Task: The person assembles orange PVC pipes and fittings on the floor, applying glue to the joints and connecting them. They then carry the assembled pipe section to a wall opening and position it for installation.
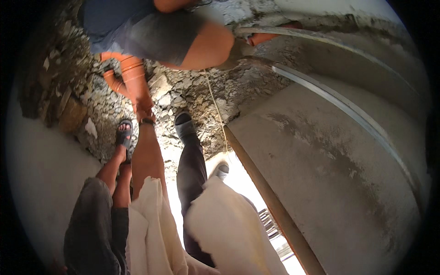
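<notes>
My left arm reaches ahead from a beige sleeve, with a dark band at the wrist. At its end my left hand [145, 112] is closed on the near end of an orange plastic pipe fitting [133, 75] with a side branch, above broken stone. Fine finger detail is hard to make out. Of my right arm only a blurred beige sleeve [229, 224] shows; the right hand is out of sight. Near the fitting's far end crouches a co-worker in grey shorts [158, 39].
Rubble [169, 91] covers the ground. A second person's sandalled foot [123, 135] stands at left. Toward the right are a wooden beam [275, 201], a grey concrete slab [311, 160], a pale curved rail [348, 107] and another orange pipe [266, 37]. A thin cord [213, 98] crosses the stones.
</notes>
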The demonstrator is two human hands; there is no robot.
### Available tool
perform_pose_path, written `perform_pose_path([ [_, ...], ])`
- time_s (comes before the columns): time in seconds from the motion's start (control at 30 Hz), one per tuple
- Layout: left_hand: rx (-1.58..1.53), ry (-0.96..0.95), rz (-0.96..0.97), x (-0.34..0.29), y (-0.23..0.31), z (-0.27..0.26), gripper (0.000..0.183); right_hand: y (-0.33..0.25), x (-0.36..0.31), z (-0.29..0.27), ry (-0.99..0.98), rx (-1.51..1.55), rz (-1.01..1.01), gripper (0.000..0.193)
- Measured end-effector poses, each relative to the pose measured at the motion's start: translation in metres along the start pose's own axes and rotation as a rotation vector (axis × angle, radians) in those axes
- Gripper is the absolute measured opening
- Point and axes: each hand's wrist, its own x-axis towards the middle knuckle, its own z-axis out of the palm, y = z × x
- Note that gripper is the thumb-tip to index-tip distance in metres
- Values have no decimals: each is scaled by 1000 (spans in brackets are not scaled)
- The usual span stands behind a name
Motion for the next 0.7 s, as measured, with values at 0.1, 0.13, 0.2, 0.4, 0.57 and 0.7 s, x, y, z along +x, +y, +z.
perform_pose_path([
  [0.1,48,-61,29,-12,5,15,52,2,-1,-7,15,46,-17,67],
  [0.13,68,-79,43,-22,5,19,51,2,-1,-11,9,62,-22,67],
  [0.2,136,-121,71,-49,1,27,50,3,-4,-22,-7,93,-38,67],
  [0.4,529,-308,278,-187,-35,45,46,-4,-11,-65,-114,239,-132,68],
  [0.57,1011,-441,589,-329,-69,-5,42,-11,-17,-97,-218,384,-229,69],
  [0.7,1307,-478,840,-424,-87,-78,39,-28,-33,-119,-306,498,-261,69],
])
